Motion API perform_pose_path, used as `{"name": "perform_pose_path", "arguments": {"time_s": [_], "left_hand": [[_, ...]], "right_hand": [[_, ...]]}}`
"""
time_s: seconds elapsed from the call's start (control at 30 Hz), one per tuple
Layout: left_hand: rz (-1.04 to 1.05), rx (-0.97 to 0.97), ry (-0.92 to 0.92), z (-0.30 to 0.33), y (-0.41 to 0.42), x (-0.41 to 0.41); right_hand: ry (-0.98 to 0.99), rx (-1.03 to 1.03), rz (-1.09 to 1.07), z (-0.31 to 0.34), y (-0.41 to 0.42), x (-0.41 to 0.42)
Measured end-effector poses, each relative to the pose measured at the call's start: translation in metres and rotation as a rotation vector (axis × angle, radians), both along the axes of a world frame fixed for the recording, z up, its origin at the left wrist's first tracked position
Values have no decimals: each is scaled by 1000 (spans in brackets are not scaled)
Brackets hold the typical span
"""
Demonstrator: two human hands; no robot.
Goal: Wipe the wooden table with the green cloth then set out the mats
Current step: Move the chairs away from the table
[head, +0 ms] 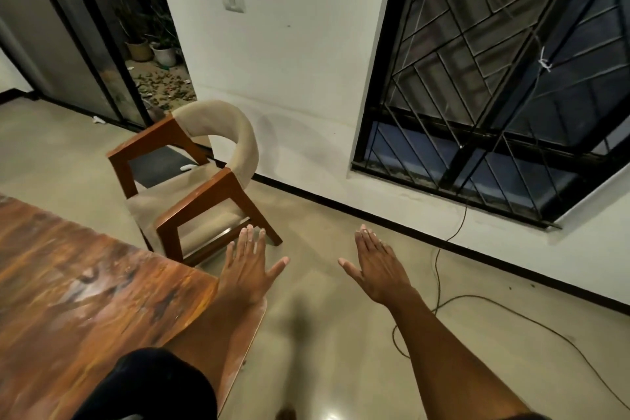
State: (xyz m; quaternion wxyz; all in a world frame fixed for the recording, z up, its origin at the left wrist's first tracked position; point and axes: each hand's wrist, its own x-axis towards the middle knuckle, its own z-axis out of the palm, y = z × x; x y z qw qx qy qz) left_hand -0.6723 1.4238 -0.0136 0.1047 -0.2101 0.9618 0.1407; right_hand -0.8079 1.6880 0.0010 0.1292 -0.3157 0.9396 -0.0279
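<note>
The wooden table [85, 283] fills the lower left, its glossy reddish-brown top bare in the part I can see. My left hand [247, 266] is stretched out flat, palm down, fingers straight, just past the table's right corner. My right hand [376, 266] is likewise flat with straight fingers, held over the floor to the right of the table. Neither hand holds anything. No green cloth and no mats appear in the view.
A wooden chair [194, 181] with a beige curved back stands beyond the table's corner. A dark cable [439, 283] trails over the floor on the right. A barred window [494, 78] is in the white wall; an open doorway [150, 54] lies at the back left.
</note>
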Motion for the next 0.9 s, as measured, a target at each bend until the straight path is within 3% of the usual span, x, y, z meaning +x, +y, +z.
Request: {"name": "perform_pose_path", "arguments": {"time_s": [0.4, 0.63, 0.9], "left_hand": [[76, -7, 48, -16, -27, -105], [182, -31, 77, 8, -39, -179], [284, -26, 70, 1, -44, -210]], "right_hand": [[-17, 6, 76, -4, -27, -123], [-22, -22, 163, 8, -52, -217], [-39, -40, 287, 4, -81, -283]]}}
